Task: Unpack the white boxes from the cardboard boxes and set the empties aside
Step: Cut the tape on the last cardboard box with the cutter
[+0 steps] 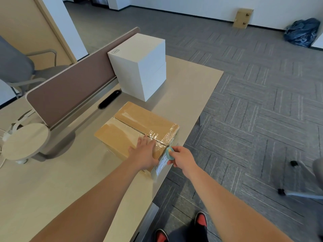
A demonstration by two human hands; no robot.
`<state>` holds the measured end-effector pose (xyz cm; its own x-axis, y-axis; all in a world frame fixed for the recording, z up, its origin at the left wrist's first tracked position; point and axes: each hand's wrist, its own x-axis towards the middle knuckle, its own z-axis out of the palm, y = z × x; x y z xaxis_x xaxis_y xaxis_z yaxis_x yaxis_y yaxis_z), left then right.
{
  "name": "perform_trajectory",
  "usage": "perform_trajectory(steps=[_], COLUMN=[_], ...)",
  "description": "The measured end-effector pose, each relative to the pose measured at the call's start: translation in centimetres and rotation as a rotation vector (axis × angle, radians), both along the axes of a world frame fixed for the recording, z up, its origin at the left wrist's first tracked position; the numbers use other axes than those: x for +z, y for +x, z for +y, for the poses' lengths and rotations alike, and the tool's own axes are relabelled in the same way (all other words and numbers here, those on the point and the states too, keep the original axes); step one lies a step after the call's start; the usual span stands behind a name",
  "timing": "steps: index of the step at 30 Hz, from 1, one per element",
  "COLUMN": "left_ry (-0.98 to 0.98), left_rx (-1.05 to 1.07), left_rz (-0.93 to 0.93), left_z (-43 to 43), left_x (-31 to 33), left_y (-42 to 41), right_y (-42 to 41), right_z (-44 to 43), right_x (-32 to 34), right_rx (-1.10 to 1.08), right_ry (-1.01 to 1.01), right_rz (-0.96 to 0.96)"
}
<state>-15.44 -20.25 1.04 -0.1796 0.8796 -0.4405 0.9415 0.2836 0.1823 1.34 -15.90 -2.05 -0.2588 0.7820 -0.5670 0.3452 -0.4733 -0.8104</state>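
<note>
Teal cutter (169, 152) gripped in right hand (181, 157), at taped seam on near end of cardboard box (139, 119). Flat left hand (144, 151), fingers straight, presses box top. Box sits taped shut by right table (52, 180) edge. Stacked white boxes (138, 67) stand behind it, apart, beside divider (70, 84).

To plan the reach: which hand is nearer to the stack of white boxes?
Left. The left hand lies flat on the taped cardboard box, short of the white boxes; the right hand holds a teal cutter at the box's near edge, farther back.
</note>
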Motion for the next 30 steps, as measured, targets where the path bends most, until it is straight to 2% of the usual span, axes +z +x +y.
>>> perform_trajectory(steps=[9, 18, 23, 30], left_ry=[0.013, 0.139, 0.215, 0.256], left_rx=[-0.001, 0.218, 0.344, 0.555], left_rz=[-0.009, -0.208, -0.194, -0.179], left_z=[-0.1, -0.3, -0.2, 0.6], left_x=[0.2, 3.0, 5.2, 5.7], left_y=[-0.1, -3.6, -6.7, -11.6], right_y=[0.4, 2.2, -1.2, -9.2], right_z=[-1.2, 2.8, 5.7, 9.6], right_x=[0.9, 6.4, 9.7, 11.7], right_rx=[0.27, 0.163, 0.245, 0.407], right_ry=[-0.015, 0.121, 0.263, 0.331], right_rz=[-0.113, -0.23, -0.231, -0.238])
